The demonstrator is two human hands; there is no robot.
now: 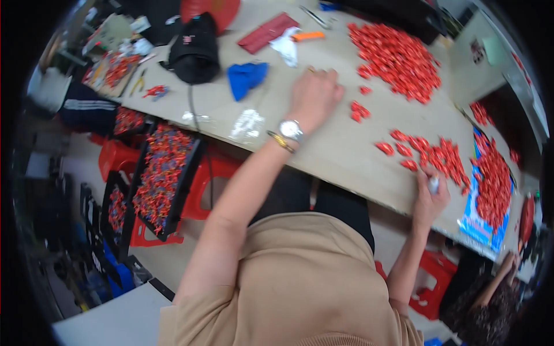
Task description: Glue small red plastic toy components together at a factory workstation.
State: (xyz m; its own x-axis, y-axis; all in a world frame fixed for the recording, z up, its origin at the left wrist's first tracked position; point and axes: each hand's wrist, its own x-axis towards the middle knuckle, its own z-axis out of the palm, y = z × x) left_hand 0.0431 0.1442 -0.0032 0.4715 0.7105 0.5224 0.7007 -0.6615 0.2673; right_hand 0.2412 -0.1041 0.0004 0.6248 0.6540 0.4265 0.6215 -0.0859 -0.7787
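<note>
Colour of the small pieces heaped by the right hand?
The small pieces are red, best seen in the head view.

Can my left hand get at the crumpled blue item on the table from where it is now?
Probably yes: the left hand is just to the right of the crumpled blue item, and only bare tabletop seems to lie between them.

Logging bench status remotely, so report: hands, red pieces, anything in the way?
Left hand over table, grip unclear. Right hand holding small white object, close by red pieces. Nothing seen blocking between.
</note>
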